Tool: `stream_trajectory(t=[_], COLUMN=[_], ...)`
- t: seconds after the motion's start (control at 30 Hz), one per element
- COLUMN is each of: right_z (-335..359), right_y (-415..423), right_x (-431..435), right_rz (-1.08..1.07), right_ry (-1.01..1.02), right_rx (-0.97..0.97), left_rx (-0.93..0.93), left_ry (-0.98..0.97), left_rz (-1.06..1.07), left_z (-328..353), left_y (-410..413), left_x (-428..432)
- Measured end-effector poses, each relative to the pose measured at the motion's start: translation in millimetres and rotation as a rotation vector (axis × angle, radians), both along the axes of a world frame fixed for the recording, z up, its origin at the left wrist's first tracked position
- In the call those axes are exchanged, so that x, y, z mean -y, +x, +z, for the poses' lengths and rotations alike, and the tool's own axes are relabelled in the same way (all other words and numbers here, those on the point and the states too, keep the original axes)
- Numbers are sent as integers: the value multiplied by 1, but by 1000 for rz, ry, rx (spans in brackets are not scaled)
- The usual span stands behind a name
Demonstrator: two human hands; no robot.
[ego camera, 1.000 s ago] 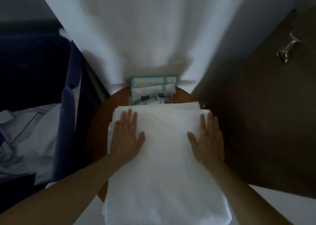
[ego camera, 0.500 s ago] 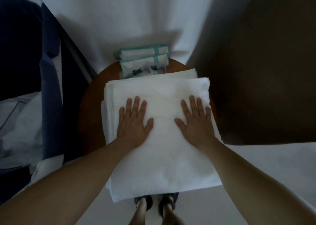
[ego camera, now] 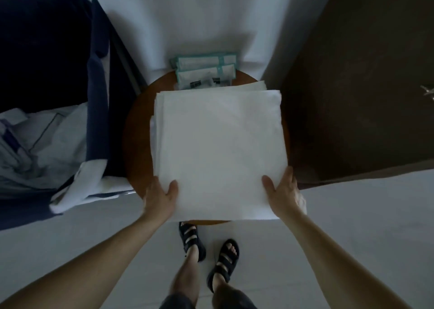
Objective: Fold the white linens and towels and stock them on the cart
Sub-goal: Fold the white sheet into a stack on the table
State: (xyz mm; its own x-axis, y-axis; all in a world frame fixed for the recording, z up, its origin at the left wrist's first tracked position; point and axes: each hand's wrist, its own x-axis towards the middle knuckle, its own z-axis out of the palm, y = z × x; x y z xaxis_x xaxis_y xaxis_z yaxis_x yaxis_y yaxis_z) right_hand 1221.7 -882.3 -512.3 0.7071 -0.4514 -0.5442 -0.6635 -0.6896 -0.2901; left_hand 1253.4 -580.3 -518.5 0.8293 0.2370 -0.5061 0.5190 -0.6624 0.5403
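Linen stack (ego camera: 218, 149), folded square and white, is sitting on a round wooden table (ego camera: 137, 130), not on any cart that I can see. Working outward from closest: two feet in dark strappy sandals (ego camera: 191, 238) on a pale floor (ego camera: 352, 226), then both bare forearms reaching forward. Left hand (ego camera: 162, 196) has the near left corner of the stack, thumb lying on top and the fingers tucked out of sight under the edge, so it's grasping it. Right hand (ego camera: 281, 191) does the same at the near right corner, thumb on top, fingers wrapped round the side. Layers underneath poke out a bit at the far right corner. Just past the stack's far edge are a couple of teal-trimmed packets (ego camera: 206, 71) on the table. Off to the left there's a navy laundry bag (ego camera: 98, 73) with crumpled white bedding (ego camera: 42, 144) in it, and a dark wooden door (ego camera: 352, 97) on the right.
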Motion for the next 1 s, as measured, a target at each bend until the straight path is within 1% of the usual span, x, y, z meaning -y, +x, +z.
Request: stream_trajectory(t=[0.1,0.17,0.23,0.33,0.4,0.47,0.57,0.67,0.8,0.9,0.97,1.0], right_z=[11,17,22,28,31,29,22,18,24,31,32,30], right_y=[8,9,11,17,21,24,19,11,10,11,9,8], right_x=[4,5,5,11,17,21,23,25,31,38,40,41], right_rz=[-9,-25,-89,-210,-255,-294,-432,-525,-477,-442,-443,-449], right_ry=[-45,-66,-31,94,181,285,458,575,639,707,751,759], right_rx=[-29,-20,-59,-133,-146,-141,-84,-26,0,61,39,10], left_rx=[-55,-136,-212,-267,-292,-353,-462,-451,-316,-233,-229,-260], left_ry=[-13,-72,-130,-113,-111,-215,-413,-493,-496,-536,-598,-647], left_rz=[108,217,308,306,323,398,502,538,596,641,662,651], left_z=[16,25,30,38,42,43,42,37,33,35,38,38], left_y=[6,7,4,4,7,5,-4,-7,-7,-5,-4,-5], left_x=[7,9,10,5,-3,-10,-15,-17,-18,-20,-22,-23])
